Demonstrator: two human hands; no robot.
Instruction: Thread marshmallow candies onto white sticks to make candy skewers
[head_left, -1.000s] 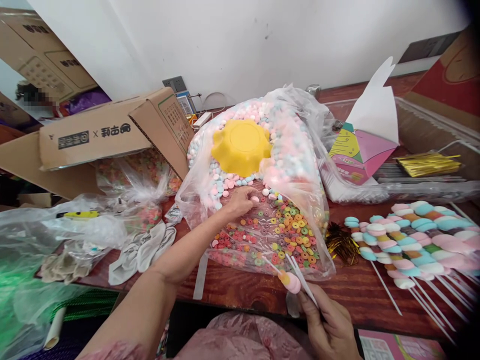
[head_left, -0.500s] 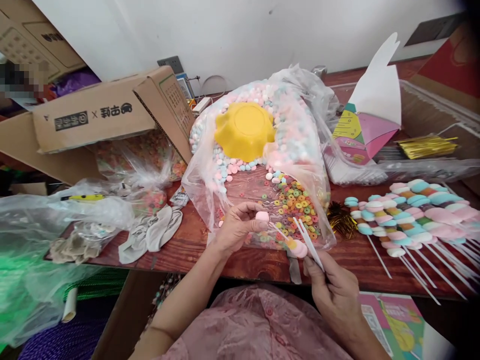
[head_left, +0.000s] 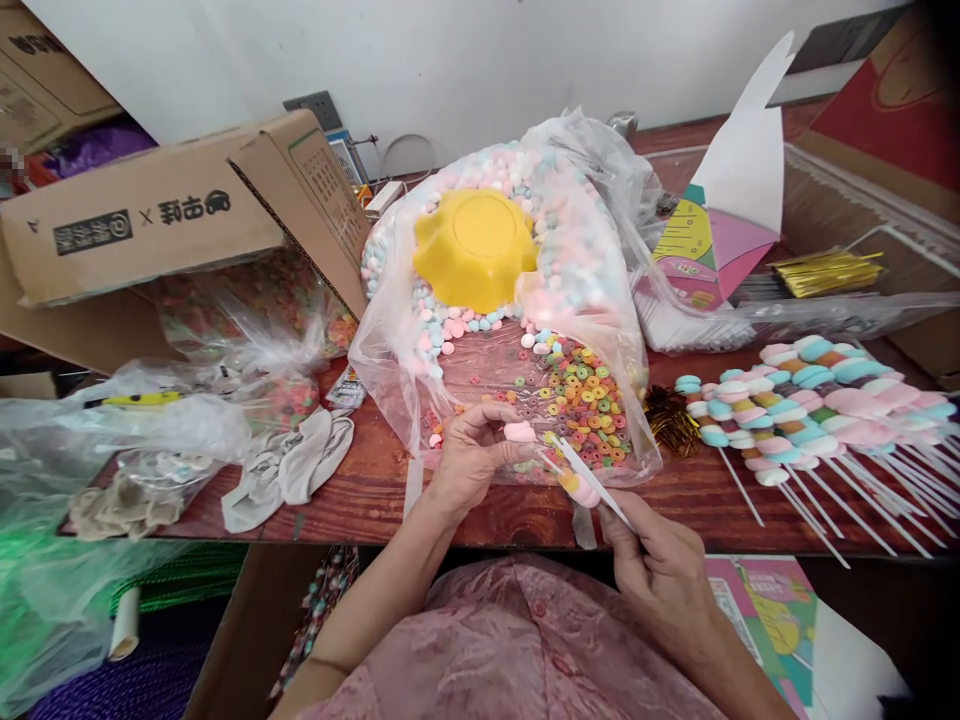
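My left hand pinches a pink marshmallow just above the table's front edge. My right hand grips several thin white sticks; one of them carries a yellow and a pink sweet near its tip. The marshmallow sits at the tip of that stick. Right behind both hands lies an open clear bag with pastel marshmallows, coloured ring sweets and an upturned yellow bowl.
Finished marshmallow skewers lie in a row on the wooden table at the right. A gold tinsel tuft lies beside them. A cardboard box, plastic bags, a pink carton and gold twist ties stand around.
My left hand took a pink marshmallow out of the bag and drew it back toward the sticks. My right hand rose a little with the sticks to meet it.
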